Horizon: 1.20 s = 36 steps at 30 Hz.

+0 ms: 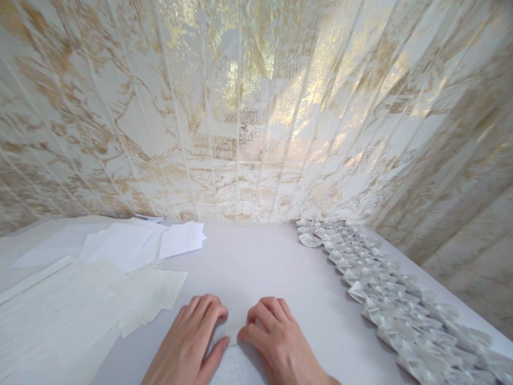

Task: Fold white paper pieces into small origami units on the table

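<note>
The step in hand looks like close fingertip work on a small, pale sheet of paper (232, 339), which lies on the smooth tabletop (256, 262) at 6 o'clock, between the two hands. The left hand (196, 334) has its fingers loosely curled, its thumb apart from them and at the sheet; the right hand (277, 334) is more bent, its fingertips beside the sheet's other side. Whether either pinches it cannot be told. Paper so thin would seem to call for light, even pressure. From 8 to 10 o'clock spread loose papers (60, 310), flat, matte and overlapping, some faintly printed, with crisp white slips (182, 238) beyond. From 1 to 4 o'clock run rows of folded paper pieces (385, 299), greyish, creased and fan-like. At 12 o'clock, a pleated curtain (240, 107) shimmers with gold patterning.
</note>
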{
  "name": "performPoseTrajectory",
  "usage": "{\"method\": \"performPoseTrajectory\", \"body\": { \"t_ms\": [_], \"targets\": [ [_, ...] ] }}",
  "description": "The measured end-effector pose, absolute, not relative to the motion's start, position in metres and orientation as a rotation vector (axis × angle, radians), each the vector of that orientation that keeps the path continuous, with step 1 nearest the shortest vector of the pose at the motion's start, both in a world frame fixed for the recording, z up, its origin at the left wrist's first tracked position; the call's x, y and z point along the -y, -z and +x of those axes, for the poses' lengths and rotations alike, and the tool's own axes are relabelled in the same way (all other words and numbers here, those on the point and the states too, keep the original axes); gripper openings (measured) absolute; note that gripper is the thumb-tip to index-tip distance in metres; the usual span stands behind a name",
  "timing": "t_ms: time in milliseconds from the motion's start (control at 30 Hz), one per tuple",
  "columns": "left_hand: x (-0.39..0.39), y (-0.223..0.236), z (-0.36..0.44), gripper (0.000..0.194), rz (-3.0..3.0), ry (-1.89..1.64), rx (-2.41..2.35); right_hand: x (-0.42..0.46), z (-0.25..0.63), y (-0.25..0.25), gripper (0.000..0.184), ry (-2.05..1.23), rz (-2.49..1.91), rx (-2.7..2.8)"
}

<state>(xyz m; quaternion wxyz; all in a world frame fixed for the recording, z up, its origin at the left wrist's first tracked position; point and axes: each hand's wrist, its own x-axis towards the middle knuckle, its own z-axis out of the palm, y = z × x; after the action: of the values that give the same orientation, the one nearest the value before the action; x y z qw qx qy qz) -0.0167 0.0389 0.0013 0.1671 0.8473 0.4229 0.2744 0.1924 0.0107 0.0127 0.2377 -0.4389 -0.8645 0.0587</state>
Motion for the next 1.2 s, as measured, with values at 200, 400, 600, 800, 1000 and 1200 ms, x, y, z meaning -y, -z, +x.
{"method": "performPoseTrajectory", "body": {
  "t_ms": [200, 400, 600, 800, 1000, 1200],
  "targets": [
    [-0.039, 0.003, -0.017, 0.016, 2.353, -0.853, -1.121, -0.009, 0.193, -0.011, 0.026, -0.05, -1.131, 2.456],
    [-0.037, 0.001, -0.016, 0.012, 2.32, -0.834, -1.13, -0.01, 0.194, -0.013, 0.031, -0.06, -1.091, 2.472],
    [-0.038, -0.002, -0.018, 0.018, 2.331, -0.805, -1.108, -0.01, 0.194, -0.017, 0.031, -0.01, -1.147, 2.439],
    [-0.034, -0.005, -0.021, 0.034, 2.673, -0.78, -1.113, -0.012, 0.195, -0.008, 0.028, 0.077, -1.048, 2.319],
    [-0.031, 0.005, -0.024, 0.047, 3.201, -0.635, -0.967, -0.011, 0.194, -0.008, 0.021, 0.068, -1.029, 2.251],
    [-0.028, 0.008, -0.019, 0.049, 3.21, -0.524, -1.033, -0.011, 0.195, -0.008, 0.017, -0.068, -1.063, 2.209]
  ]
}}
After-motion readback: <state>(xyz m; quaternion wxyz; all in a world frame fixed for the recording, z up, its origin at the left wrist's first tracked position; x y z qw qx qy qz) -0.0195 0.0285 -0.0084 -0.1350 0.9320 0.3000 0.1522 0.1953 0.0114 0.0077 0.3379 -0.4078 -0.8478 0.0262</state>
